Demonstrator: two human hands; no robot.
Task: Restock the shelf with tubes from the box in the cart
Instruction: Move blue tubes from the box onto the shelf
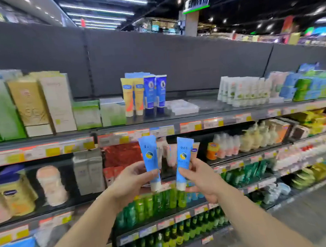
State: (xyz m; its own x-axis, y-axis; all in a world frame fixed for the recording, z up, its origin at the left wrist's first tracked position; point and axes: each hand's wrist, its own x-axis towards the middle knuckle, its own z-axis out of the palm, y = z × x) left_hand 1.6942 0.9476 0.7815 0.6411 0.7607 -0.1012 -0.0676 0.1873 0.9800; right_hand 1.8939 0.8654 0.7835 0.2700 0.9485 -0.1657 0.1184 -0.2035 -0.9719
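Nearest, the left hand pinches one light-blue tube upright, cap down; just right, the right hand grips a second tube. Above, the top shelf has a gap beside dark-blue tubes; a careless push there could topple them.

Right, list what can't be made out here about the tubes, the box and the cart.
- Box and cart: outside the head view, not visible at all.
- Lettering on the left tube and right tube: blurred, unreadable.
- Tube caps: partly covered by the left hand and right hand.
- Price tags: too blurred to read.
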